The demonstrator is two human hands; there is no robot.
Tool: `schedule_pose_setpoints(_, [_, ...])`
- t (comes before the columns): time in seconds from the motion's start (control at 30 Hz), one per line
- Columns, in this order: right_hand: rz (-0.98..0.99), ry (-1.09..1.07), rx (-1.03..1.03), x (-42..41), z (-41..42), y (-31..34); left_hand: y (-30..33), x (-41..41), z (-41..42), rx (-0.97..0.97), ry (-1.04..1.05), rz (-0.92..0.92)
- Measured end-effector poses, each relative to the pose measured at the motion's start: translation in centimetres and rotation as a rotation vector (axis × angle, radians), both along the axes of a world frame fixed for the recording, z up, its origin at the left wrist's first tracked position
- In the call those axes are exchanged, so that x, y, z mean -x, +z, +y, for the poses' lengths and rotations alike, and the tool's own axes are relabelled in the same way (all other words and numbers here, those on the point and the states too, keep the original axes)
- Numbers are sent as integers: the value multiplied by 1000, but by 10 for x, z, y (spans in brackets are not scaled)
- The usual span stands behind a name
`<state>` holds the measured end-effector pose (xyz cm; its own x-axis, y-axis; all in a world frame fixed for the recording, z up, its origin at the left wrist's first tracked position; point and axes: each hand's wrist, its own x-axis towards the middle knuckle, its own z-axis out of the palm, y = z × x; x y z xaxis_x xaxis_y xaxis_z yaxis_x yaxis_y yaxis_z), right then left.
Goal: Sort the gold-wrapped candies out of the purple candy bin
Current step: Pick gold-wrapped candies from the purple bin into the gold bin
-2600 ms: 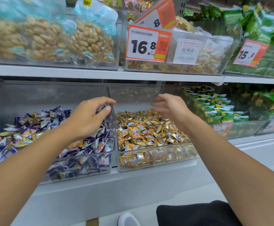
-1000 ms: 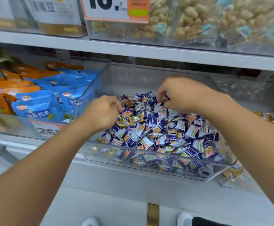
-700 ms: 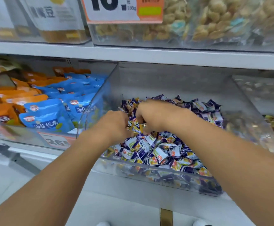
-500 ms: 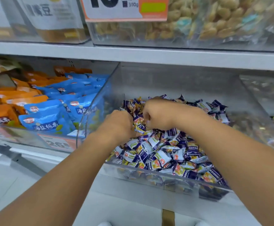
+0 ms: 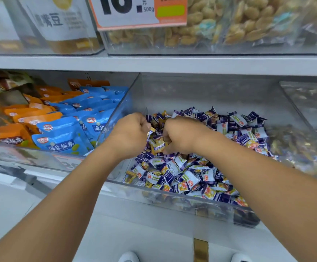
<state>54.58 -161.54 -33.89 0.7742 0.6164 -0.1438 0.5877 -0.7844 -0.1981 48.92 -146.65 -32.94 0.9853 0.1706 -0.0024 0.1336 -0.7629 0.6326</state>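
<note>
Shelf: shop shelf (image 5: 172, 64) across the upper frame.
Bin: purple candy bin (image 5: 191, 202), middle, with gold candies mixed in.
Left hand: left hand (image 5: 130, 135) curled round picked candies, saving them.
Right hand: right hand (image 5: 182, 135) pinches a gold candy (image 5: 158, 144) to lift out.

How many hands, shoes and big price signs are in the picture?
Hands: 2, the left hand and the right hand, both gripping candies.
Shoes: 2.
Big price sign: 1.
Total: 5.

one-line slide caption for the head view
Both hands, left hand and right hand, pick gold-wrapped candies from the purple candy bin.
</note>
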Motion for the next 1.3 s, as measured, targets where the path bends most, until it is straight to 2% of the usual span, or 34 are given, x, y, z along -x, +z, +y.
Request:
schedule_pose_setpoints(0.2, [149, 9, -93, -8, -1, -1, -2, 9, 0, -183, -21, 99])
schedule_pose_setpoints(0.3, [246, -67, -199, -9, 1, 16, -8, 6, -1, -148, -9, 204])
schedule_pose_setpoints(0.37, [330, -204, -379, -13, -2, 27, -12, 2, -3, 64, 67, 265])
schedule_pose_setpoints(0.43, [423, -327, -594, -15, -8, 37, -11, -3, -8, 445, 216, 306])
schedule_pose_setpoints(0.47, [528, -391, -728, -16, -11, 40, -10, -5, -10, 657, 290, 323])
schedule_pose_setpoints(0.53, [877, -523, -1023, -14, -15, 43, -5, -7, -11, 1039, 397, 356])
schedule_pose_setpoints(0.6, [1126, -638, -1241, -10, -16, 41, -1, -8, -10, 1249, 438, 368])
schedule_pose_setpoints(0.67, [1201, -731, -1336, -9, -16, 33, 0, -8, -12, 1303, 443, 344])
schedule_pose_setpoints(0.73, [1180, -769, -1333, -11, -18, 28, -1, -9, -16, 1151, 404, 260])
schedule_pose_setpoints(0.77, [1149, -759, -1298, -14, -19, 27, -2, -9, -18, 945, 358, 188])
schedule_pose_setpoints(0.8, [1097, -750, -1244, -17, -21, 25, -5, -10, -19, 657, 299, 106])
schedule_pose_setpoints(0.87, [824, -710, -1056, -23, -22, 20, -11, -9, -18, 5, 154, -30])
schedule_pose_setpoints(0.9, [628, -665, -927, -27, -22, 17, -13, -8, -19, -233, 105, -35])
schedule_pose_setpoints(0.93, [434, -601, -809, -30, -21, 13, -16, -8, -20, -369, 83, 4])
schedule_pose_setpoints(1.0, [182, -441, -673, -36, -15, 12, -24, -10, -20, -431, 92, 103])
schedule_pose_setpoints(1.13, [92, -184, -338, -42, 10, 7, -30, -12, -16, -382, 78, 125])
schedule_pose_setpoints(1.2, [25, -139, -196, -45, 20, -3, -29, -12, -15, -365, 68, 110])
schedule_pose_setpoints(1.3, [-1, -150, -248, -50, 18, -13, -25, -10, -17, -338, 40, 101])
